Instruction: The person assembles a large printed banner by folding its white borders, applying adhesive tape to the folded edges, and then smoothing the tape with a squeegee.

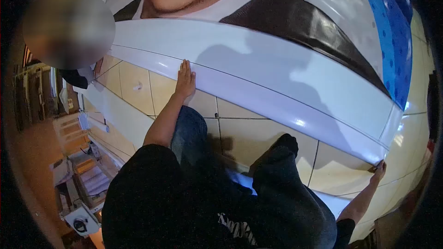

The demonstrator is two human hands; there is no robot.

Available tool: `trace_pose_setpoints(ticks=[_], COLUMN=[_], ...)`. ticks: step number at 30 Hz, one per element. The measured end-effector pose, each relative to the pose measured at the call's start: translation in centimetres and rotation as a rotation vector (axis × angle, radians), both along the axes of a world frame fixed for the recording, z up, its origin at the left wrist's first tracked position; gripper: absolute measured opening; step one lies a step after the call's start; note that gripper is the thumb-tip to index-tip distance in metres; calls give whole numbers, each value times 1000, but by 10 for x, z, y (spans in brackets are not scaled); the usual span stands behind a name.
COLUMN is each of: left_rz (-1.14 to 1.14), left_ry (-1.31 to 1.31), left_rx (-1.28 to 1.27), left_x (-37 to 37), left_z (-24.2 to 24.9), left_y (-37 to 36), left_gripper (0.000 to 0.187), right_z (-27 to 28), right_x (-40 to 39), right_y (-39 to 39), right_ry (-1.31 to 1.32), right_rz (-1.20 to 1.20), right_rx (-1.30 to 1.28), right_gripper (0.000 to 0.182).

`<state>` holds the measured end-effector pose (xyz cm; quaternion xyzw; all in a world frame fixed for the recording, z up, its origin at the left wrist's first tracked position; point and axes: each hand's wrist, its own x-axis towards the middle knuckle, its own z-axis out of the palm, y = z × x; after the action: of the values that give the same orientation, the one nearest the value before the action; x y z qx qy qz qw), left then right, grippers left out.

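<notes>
A large printed banner lies spread on the floor, with a glossy white margin along its near edge. A thin dark line runs along this margin and turns near the right corner. My left hand lies flat on the margin, fingers stretched and close together, pointing away from me. At the far right, my right hand has its fingers closed at the banner's near corner; the fingertips are small and partly hidden.
Beige floor tiles lie under my legs and sock-covered foot. A long white strip stretches across the floor at left. Another person is at upper left. Wooden frames and a white boxy device stand further left.
</notes>
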<state>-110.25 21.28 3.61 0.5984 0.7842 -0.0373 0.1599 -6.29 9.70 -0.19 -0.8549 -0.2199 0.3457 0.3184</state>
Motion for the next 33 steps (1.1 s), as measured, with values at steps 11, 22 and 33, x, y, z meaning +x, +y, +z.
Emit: trace_pose_setpoints(ticks=[11,22,33], left_rz=[-171,-282,-632], left_ry=[49,-30,-110], left_rx=[-57,97,29], left_x=[74,164,282], left_z=[10,13,23], left_y=[-16,-16,-18], left_gripper=[70,69,62], right_z=[-30,-31,92], right_x=[29,10,-544], right_y=[17,40,68], right_ry=[-43,-341,-411], right_rz=[-128,-190,1207], right_rx=[-85,-148,294], right_gripper=[35,45,56])
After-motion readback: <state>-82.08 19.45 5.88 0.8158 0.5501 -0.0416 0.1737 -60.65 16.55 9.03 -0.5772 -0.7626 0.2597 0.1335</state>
